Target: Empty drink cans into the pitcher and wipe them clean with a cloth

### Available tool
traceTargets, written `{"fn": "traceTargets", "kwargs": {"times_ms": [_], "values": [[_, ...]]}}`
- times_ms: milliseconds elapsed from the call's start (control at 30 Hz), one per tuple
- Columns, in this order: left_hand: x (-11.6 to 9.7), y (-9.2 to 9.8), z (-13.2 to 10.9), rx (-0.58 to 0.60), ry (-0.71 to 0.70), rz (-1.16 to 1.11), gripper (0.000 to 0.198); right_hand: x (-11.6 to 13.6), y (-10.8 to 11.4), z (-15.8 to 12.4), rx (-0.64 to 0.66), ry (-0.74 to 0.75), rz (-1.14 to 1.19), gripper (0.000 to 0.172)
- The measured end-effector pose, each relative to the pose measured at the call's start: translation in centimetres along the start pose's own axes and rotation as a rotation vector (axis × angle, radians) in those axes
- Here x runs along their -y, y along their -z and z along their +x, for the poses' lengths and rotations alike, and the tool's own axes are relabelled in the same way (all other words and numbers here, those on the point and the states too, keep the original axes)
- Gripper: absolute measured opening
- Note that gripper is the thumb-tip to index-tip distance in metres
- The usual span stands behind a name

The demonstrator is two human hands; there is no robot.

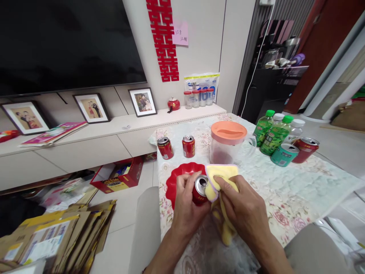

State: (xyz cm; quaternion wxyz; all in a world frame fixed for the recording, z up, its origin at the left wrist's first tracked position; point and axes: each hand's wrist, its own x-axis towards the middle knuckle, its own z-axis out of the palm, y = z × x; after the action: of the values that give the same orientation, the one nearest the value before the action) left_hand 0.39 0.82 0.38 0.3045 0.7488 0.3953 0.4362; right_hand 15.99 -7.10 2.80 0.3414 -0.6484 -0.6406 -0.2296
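Note:
My left hand is closed round a red drink can, held tilted over the near part of the table. My right hand grips a yellow cloth and presses it against the can's top and side. The cloth hangs down below my right palm. Just behind the can lies a red scalloped dish.
Two more red cans stand at the table's far left. A clear jug with an orange lid is centre. Green bottles, a teal can and a red can lie right. Flattened cardboard boxes cover the floor left.

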Motion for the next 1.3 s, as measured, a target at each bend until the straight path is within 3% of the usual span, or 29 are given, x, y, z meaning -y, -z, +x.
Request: {"fn": "traceTargets", "kwargs": {"times_ms": [267, 400, 600, 767, 933, 1067, 1167, 1300], "values": [[-1.0, 0.9, 0.4, 0.048, 0.027, -0.119, 0.066, -1.2, -0.3, 0.1, -0.027, -0.195, 0.282, 0.032], [-1.4, 1.0, 0.6, 0.094, 0.102, -0.258, 0.065, -0.7, 0.1, 0.4, 0.095, -0.169, 0.438, 0.035], [-1.0, 1.2, 1.1, 0.05, 0.207, -0.475, 0.063, -0.2, 1.2, 0.7, 0.258, -0.121, 0.591, 0.03], [-2.2, 1.4, 0.6, 0.123, 0.324, -0.633, 0.068, -0.2, 0.0, 0.2, 0.118, -0.143, 0.446, 0.033], [-3.4, 1.9, 0.4, 0.102, 0.391, -0.877, 0.072, -0.8, -1.4, -0.3, 0.202, -0.198, 0.295, 0.029], [-2.7, 2.1, 0.9, 0.081, 0.324, -0.853, 0.071, -0.6, -0.9, -0.2, 0.219, -0.216, 0.404, 0.028], [-2.1, 1.9, 1.0, 0.079, 0.301, -0.801, 0.077, 0.1, 0.1, 0.1, 0.138, -0.223, 0.555, 0.029], [-2.5, 1.6, 0.5, 0.162, 0.339, -0.816, 0.09, 0.9, 1.2, 0.2, 0.031, -0.22, 0.679, 0.031]]}}
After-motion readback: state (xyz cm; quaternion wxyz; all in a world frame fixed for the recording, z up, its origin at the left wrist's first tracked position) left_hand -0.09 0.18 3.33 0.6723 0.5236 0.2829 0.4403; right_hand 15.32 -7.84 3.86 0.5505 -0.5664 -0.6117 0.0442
